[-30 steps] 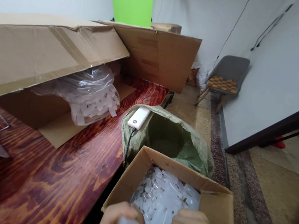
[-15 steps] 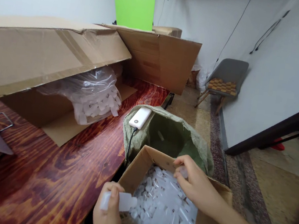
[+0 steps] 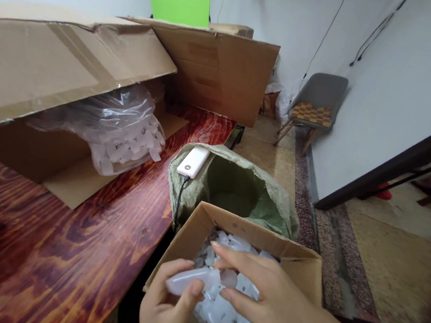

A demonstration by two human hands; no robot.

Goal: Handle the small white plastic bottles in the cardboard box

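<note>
Between the thumb and fingers of my left hand [image 3: 171, 302] is a translucent white bottle [image 3: 190, 281], lying sideways with its neck to the right. My right hand [image 3: 265, 291] pinches a round translucent cap [image 3: 228, 278] close to the bottle's neck; whether the two touch is hard to tell. Both hands are over an open cardboard box [image 3: 231, 218] holding several similar translucent bottles [image 3: 220, 314].
A green sack [image 3: 274, 196] stands open behind the box, with a white power bank [image 3: 193, 161] and cable on its rim. Left is a wooden table [image 3: 108, 242] with a large carton [image 3: 64, 65] and a plastic bag [image 3: 123, 132] of white pieces. A chair [image 3: 320, 99] stands farther back.
My right hand has come left and down with the cap to the bottle's neck. My left hand has turned the bottle and moved slightly right. The whole view has shifted a little.
</note>
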